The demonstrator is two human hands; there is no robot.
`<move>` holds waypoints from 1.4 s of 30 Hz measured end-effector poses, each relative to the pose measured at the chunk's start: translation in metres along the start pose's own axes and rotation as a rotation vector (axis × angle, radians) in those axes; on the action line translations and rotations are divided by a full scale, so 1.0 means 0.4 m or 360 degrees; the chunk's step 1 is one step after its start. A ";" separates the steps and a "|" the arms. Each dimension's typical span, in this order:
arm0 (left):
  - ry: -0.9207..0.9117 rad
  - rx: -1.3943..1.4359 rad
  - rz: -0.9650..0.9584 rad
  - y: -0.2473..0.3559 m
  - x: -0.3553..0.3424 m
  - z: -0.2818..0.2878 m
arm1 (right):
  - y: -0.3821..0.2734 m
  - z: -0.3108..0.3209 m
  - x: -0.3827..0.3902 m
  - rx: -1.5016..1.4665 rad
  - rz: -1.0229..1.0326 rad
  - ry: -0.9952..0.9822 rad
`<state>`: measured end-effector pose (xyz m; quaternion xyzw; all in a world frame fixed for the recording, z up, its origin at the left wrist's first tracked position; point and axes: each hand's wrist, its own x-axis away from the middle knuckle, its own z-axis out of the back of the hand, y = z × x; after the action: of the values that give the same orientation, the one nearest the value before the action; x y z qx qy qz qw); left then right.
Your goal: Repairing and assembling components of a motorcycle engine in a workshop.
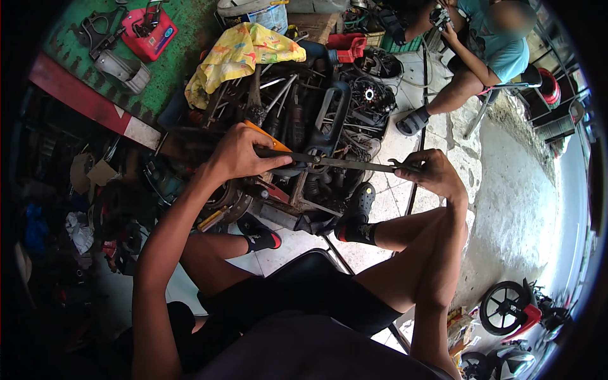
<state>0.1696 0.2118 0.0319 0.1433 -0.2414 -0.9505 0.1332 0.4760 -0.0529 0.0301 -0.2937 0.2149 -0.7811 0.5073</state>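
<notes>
My left hand [237, 152] grips the orange handle end [269, 140] of a long flat metal file [354, 164]. My right hand [434, 171] pinches the file's far tip. The tool lies level between both hands, above a pile of dark metal engine and frame parts [310, 120]. My knees and black shoes [358, 209] show below it.
A yellow cloth [244, 54] lies on the parts pile. A green bench [177, 63] at the back left carries a red tool case [149, 31] and metal pieces. Another person [481, 57] sits on a chair at the back right. A small wheeled vehicle [510, 310] stands at the lower right.
</notes>
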 end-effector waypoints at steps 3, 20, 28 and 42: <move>0.0016 0.0026 0.0002 -0.001 -0.001 0.001 | 0.007 0.000 -0.003 -0.0113 0.0033 0.0054; 0.0096 -0.0075 0.0068 -0.011 0.032 -0.012 | -0.283 -0.357 0.061 -0.1185 -0.0052 0.0398; 0.0106 0.0024 0.0094 -0.016 0.037 -0.006 | -0.287 -0.437 0.033 -0.1210 -0.0050 0.0745; 0.0221 -0.0080 0.0037 -0.018 0.040 -0.020 | -0.295 -0.422 0.009 -0.1194 -0.0171 0.0738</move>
<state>0.1561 0.2094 0.0183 0.2027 -0.2092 -0.9424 0.1642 0.2820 -0.0036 -0.0184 -0.2853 0.5760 -0.7195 0.2628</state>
